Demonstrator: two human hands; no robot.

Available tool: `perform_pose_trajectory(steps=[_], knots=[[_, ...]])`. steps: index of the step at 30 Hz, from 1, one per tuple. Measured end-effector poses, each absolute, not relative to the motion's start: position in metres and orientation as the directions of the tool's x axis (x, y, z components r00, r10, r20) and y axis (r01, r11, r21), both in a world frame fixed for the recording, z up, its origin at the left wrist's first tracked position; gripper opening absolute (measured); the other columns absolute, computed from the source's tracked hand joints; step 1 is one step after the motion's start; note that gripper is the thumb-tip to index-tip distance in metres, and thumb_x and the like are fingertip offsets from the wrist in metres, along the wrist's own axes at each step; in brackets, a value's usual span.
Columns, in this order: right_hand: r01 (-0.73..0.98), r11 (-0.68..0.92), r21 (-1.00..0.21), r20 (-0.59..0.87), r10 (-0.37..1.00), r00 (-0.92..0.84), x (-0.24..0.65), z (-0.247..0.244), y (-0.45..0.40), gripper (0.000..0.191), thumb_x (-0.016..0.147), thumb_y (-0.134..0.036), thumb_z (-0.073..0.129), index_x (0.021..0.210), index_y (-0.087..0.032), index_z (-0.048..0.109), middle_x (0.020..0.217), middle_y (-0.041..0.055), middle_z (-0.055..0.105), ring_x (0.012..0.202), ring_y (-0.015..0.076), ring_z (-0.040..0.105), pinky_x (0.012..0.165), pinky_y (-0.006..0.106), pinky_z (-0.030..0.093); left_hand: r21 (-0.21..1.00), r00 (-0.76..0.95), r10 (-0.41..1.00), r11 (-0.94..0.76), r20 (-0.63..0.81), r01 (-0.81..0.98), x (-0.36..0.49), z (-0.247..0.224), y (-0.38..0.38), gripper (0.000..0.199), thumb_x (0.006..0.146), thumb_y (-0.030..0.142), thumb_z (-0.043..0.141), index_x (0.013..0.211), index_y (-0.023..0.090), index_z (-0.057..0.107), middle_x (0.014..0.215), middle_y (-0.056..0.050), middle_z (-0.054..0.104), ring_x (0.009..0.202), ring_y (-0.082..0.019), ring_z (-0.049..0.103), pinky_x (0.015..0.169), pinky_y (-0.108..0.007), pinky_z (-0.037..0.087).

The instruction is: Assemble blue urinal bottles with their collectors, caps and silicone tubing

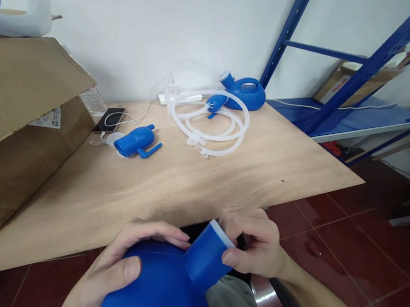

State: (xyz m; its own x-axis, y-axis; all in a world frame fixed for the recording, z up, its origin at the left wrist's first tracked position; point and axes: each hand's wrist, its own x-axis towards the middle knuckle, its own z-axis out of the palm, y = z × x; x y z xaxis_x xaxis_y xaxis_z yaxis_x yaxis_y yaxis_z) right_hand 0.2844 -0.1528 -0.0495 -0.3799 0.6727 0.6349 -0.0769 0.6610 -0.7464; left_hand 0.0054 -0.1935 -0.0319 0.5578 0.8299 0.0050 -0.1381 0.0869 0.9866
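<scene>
Pale wood spreads from the coiled tube [218,137] to the near edge of the table [232,185], giving the arms room on this side of it; right of the tube, the table's other edge slants away beside a blue rack [368,118]. Left of the tube, a cardboard box [38,161] takes up the corner, with blue and white plastic showing at its top. A blue spout [136,140] also lies left of the tube, a phone [111,120] on a white cable and a clear bottle [94,102] farther left. Behind the tube stand a power strip [189,96] and a white wall [127,37]; a small jug [248,95] sits at its right rear. Red floor tiles [340,246] show below the table, on the near side of the tube. Nearest of all, well in front of the tube and past the table's edge, is the big jug [156,292], tilted with its neck to the right. The left hand [116,265] holds it from above, thumb and fingers spread wide. The right hand [256,243], curled narrow, grips the neck's pale rim [222,233] with the thumb outside; where its fingertips rest I cannot tell.
</scene>
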Motion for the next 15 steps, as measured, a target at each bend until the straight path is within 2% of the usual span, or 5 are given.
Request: perform_pose_trajectory(steps=[5,10,15], knots=[[-0.227,0.602,-0.766,0.638,0.663,-0.393,0.284,-0.065,-0.152,0.047,0.098,-0.05,0.077,0.07,-0.022,0.052,0.06,-0.0052,0.052,0.055,0.0096,0.046,0.053,0.027,0.037,0.983,0.37,0.911,0.182,-0.182,0.035,0.015,-0.014,-0.204,0.04,0.097,0.063,0.069,0.122,0.035,0.082,0.123,-0.003,0.081,0.122,-0.032,0.072,0.111,-0.041,0.055],[-0.231,0.343,-0.911,0.413,0.754,-0.511,0.285,-0.07,-0.149,0.048,0.104,-0.046,0.07,0.07,-0.022,0.046,0.067,-0.0045,0.044,0.064,0.0116,0.042,0.059,0.029,0.035,0.949,0.138,0.957,0.219,-0.253,0.227,0.018,-0.002,-0.212,0.041,0.091,0.072,0.07,0.11,0.038,0.083,0.117,-0.001,0.082,0.12,-0.033,0.072,0.112,-0.045,0.054],[-0.193,0.165,-0.967,0.248,0.784,-0.569,0.284,-0.066,-0.152,0.055,0.107,-0.057,0.06,0.068,-0.022,0.039,0.07,-0.0028,0.041,0.068,0.0146,0.04,0.063,0.032,0.032,0.931,0.088,0.963,0.218,-0.253,0.294,0.018,-0.004,-0.211,0.043,0.089,0.076,0.068,0.106,0.04,0.084,0.114,-0.001,0.083,0.12,-0.033,0.071,0.111,-0.046,0.057]])
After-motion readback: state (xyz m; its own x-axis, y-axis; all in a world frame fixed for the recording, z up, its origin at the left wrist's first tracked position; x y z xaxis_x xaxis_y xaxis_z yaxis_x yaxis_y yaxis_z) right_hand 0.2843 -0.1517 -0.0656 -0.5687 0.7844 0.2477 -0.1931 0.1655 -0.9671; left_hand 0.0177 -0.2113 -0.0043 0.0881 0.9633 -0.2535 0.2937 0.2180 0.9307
